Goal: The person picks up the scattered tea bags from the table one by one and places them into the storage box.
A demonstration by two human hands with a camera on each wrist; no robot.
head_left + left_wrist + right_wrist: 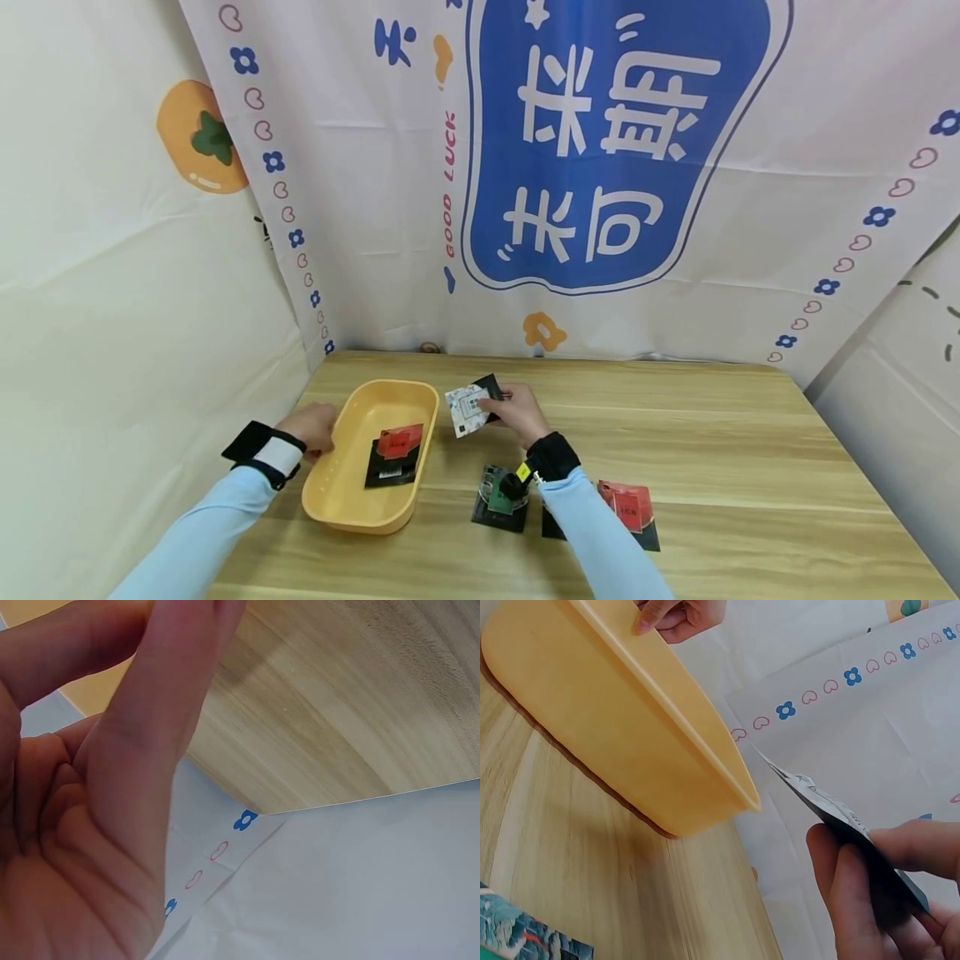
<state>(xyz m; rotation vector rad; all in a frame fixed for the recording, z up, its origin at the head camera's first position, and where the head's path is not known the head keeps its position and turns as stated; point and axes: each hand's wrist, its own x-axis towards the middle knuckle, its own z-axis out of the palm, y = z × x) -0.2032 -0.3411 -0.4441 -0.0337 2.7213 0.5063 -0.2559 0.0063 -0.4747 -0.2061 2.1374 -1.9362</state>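
My left hand [313,427] grips the left rim of a yellow plastic basin [322,498]; in the right wrist view its thumb lies over the rim. Inside the basin lies a red and black packet [399,443]. My right hand [519,412] pinches a flat white and black packet [467,410] between thumb and fingers, just right of the basin and raised above the table in the right wrist view [832,806]. Below that hand, a green and black packet [495,508] lies on the table, partly covered by the wrist camera.
A red and black packet [632,510] lies right of my right forearm, and a dark packet [552,525] is mostly hidden under the sleeve. The wooden table [750,467] meets a printed cloth [390,275] at its back edge and white cloth on the left.
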